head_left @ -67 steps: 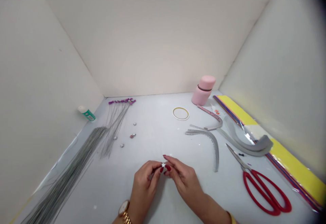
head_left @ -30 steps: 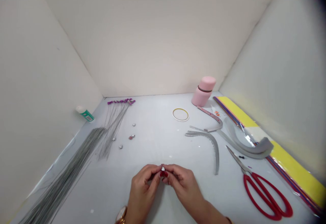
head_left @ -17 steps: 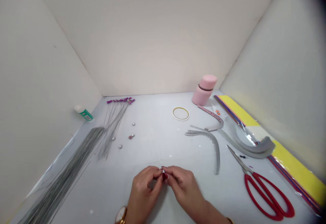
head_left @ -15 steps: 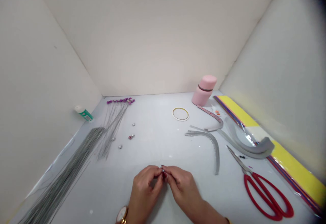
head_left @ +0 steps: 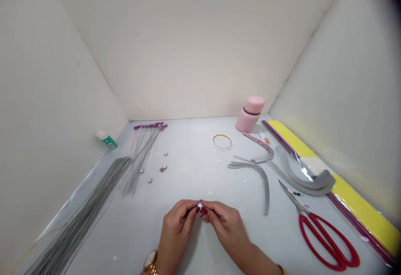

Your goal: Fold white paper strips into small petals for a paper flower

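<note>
My left hand (head_left: pixel 179 220) and my right hand (head_left: pixel 223 221) meet at the front middle of the table. Between their pinched thumbs and forefingers sits a tiny silver folded piece (head_left: pixel 199 205), partly covered by the fingertips; it looks like a small paper star. Left of the hands lie several similar silver pieces (head_left: pixel 150 180), one with red on it (head_left: pixel 161 169). Curved silver strips (head_left: pixel 265 183) rest to the right of my right hand, apart from it.
Red-handled scissors (head_left: pixel 328 241) lie at the right, beside packed coloured sheets (head_left: pixel 351 204). A pink bottle (head_left: pixel 249 114) and a tape roll (head_left: pixel 222 148) stand farther back. At left are grey wires (head_left: pixel 90 204), purple-tipped stems (head_left: pixel 147 135) and a glue stick (head_left: pixel 108 141).
The fingers have turned the small piece, so its silver face now shows between the fingertips. Both hands stay together in nearly the same place; the view has shifted slightly.
</note>
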